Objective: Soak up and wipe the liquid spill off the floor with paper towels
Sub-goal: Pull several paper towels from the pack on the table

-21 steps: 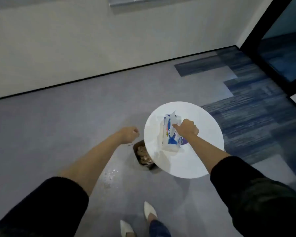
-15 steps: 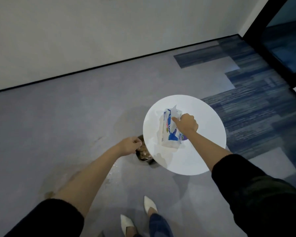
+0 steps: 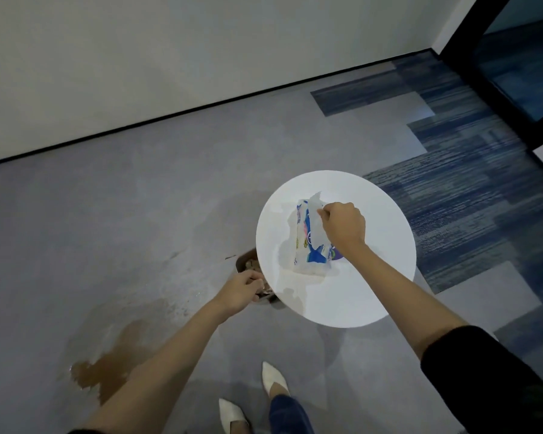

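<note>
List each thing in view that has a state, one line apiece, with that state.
paper towel pack: open, on the round table, a sheet sticking up
right hand: pinching that sheet
left hand: closed at the bin's rim
bin: holds used towels
spill: brown puddle, not wiped up

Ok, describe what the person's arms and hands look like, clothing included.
Both forearms are bare, with dark black sleeves pushed up near the elbows. The left hand and right hand wear no gloves; no rings, watch or markings are visible. The right sleeve looks loose and thick.
</note>
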The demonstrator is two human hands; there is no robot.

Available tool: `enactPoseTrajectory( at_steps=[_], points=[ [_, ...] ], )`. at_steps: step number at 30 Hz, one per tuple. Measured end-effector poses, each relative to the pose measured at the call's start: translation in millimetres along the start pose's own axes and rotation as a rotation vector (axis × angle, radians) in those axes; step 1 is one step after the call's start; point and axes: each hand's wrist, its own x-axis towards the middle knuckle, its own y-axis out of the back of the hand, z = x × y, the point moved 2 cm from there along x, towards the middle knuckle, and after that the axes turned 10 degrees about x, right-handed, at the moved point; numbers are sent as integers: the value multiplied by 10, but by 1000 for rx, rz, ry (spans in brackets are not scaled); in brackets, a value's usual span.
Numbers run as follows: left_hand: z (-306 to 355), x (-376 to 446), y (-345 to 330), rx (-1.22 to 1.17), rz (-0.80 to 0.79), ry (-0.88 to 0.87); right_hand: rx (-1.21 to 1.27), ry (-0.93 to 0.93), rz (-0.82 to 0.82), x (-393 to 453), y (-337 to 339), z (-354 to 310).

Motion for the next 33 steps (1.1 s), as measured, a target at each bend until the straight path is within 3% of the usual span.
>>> enactPoseTrajectory(
  at_steps=[10,18,23,27,33],
  points=[
    [170,-23,-89,-121,-37,-28,361,93,397,15,1045,47],
    [40,-160,-27,-178,8,-12,398,-2,480,61,1109,511],
    [20,-193,-52,-178,38,-8,357,-3,209,-13,312,510],
    [55,-184,-68,-161,44,-32,416,-150,-20,-58,-310,434],
    [125,-198,-79,-165,49,-44,667,-295,-126,-112,-636,270]
  ],
)
